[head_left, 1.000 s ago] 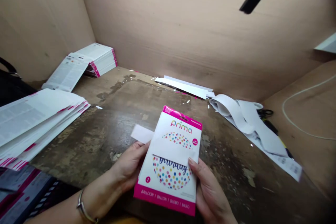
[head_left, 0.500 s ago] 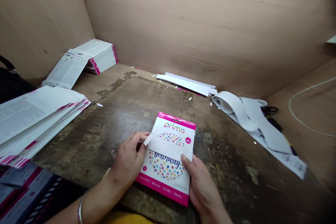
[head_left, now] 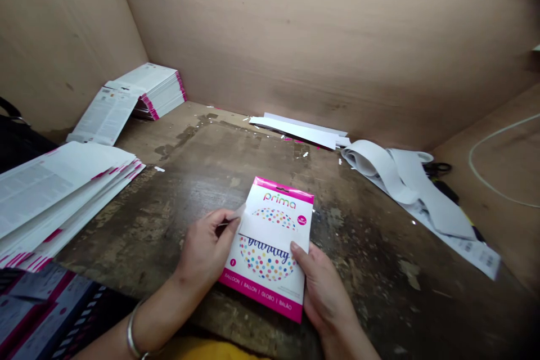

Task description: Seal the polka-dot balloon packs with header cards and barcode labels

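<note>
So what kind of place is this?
Probably a work corner where packets get put together. There's a scuffed tabletop, a tall stack of pink-edged packs and, held in front, a balloon packet.

Soft, dim light leaves a dull sheen on the tabletop (head_left: 192,188) toward eight o'clock; the corners darken at two and four o'clock; small print (head_left: 289,289) on the packet (head_left: 268,261) blurs

A workshop, it seems; scuffed worktable (head_left: 189,185); stacked printed packets (head_left: 165,99); loose paper strips (head_left: 439,202).
</note>
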`<state>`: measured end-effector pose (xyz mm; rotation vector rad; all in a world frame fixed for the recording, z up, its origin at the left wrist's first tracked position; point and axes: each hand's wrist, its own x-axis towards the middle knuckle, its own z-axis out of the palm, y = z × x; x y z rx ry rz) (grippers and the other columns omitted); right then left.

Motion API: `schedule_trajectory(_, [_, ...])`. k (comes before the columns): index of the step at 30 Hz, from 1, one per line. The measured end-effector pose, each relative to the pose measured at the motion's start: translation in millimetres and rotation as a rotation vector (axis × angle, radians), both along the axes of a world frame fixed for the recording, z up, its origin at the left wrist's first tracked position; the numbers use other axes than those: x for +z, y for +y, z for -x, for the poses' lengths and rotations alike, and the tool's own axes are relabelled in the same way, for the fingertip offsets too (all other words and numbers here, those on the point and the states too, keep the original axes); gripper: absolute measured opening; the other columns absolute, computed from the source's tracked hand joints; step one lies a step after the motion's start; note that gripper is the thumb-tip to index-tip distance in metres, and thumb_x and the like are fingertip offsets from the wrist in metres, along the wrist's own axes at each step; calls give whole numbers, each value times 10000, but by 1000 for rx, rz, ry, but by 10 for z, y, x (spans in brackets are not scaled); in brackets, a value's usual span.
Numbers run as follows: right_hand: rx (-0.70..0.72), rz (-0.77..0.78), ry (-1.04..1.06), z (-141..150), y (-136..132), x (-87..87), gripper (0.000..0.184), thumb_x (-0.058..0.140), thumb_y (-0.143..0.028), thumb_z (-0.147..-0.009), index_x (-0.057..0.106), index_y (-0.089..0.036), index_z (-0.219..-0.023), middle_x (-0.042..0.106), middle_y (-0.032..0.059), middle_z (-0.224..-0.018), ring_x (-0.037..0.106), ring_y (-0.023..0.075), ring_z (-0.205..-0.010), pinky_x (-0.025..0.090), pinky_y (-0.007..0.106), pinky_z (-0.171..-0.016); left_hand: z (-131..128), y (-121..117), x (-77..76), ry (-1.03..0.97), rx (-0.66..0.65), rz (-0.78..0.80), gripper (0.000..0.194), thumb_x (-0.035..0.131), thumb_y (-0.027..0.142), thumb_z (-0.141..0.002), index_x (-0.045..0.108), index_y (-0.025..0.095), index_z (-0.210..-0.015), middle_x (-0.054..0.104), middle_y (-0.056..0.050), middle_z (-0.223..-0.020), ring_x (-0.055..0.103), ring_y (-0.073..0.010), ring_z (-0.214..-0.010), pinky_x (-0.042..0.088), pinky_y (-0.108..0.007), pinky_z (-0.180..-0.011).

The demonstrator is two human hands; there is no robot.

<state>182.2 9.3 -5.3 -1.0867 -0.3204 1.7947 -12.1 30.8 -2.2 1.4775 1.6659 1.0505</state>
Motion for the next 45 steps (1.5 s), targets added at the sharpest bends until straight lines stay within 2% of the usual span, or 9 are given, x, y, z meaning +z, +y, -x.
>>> schedule_trajectory(5, [-19, -6, -48, 36, 6, 14, 446, 778, -309, -678, 582, -146, -1044, 722, 119, -917, 644, 321, -965, 518, 489, -819, -145, 76, -18, 299, -190, -193, 170, 478, 195, -877, 646, 169, -866, 659, -50, -865, 592, -188, -828, 453, -294, -751])
schedule_trajectory(12, [94, -105, -214, -19, 0, 28, 478, 718, -430, -713, 569, -156, -1075, 706, 121, -973, 667, 308, -866, 532, 447, -744, -191, 70, -93, 734, -390, -214, 161, 463, 131, -873, 612, 155, -818, 616, -69, -805, 558, -210, -777, 444, -317, -696])
schedule_trajectory(16, [185, -271, -966, -250, -76, 107, 443, 638, -457, -765, 593, -188, -1114, 687, 138, -976, 647, 332, -864, 488, 524, -801, -197, 79, -99, 807, -415, -214, 132, 479, 138, -868, 600, 168, -825, 618, -66, -816, 566, -216, -791, 444, -323, -703])
schedule_trajectory(18, [218, -467, -1397, -330, -108, 128, 413, 586, -411, -810, 604, -206, -1168, 620, 149, -1169, 559, 353, -1076, 404, 547, -941, -202, 81, -101, 835, -413, -216, 131, 481, 136, -864, 593, 170, -807, 617, -65, -811, 571, -223, -791, 445, -329, -698])
schedule_trajectory(20, [390, -691, -1585, -340, -130, 116, 417, 518, -345, -859, 554, -225, -1257, 474, 92, -1370, 373, 325, -1284, 284, 530, -1062, -201, 79, -101, 837, -403, -243, 131, 476, 136, -866, 592, 170, -817, 619, -64, -805, 576, -225, -785, 447, -329, -692])
schedule_trajectory(23, [688, -836, -1648, -244, -159, 66, 479, 442, -327, -908, 410, -215, -1373, 335, 31, -1457, 214, 278, -1371, 181, 528, -1117, -183, 67, -102, 758, -364, -330, 120, 472, 157, -876, 590, 170, -856, 632, -52, -808, 588, -208, -771, 451, -315, -698])
schedule_trajectory(30, [859, -811, -1727, 87, -75, 142, 622, 421, -421, -901, 304, -87, -1413, 227, 118, -1485, 167, 369, -1367, 133, 549, -1116, -133, 73, -140, 703, -280, -359, 152, 449, 193, -892, 599, 178, -868, 643, -34, -799, 613, -180, -717, 447, -278, -645])
schedule_trajectory(39, [801, -908, -1691, 337, 34, 131, 628, 416, -437, -879, 382, -57, -1379, 364, 198, -1424, 289, 423, -1301, 202, 564, -1085, -121, 83, -106, 732, -293, -370, 193, 438, 221, -902, 628, 189, -911, 683, -35, -853, 636, -155, -727, 448, -244, -639])
schedule_trajectory(45, [794, -990, -1505, -9, -4, 205, 540, 445, -322, -896, 358, -142, -1398, 267, 84, -1494, 238, 235, -1365, 227, 401, -1129, -104, 66, -140, 859, -368, -355, 173, 459, 206, -897, 622, 193, -952, 673, -39, -846, 629, -172, -714, 440, -256, -627])
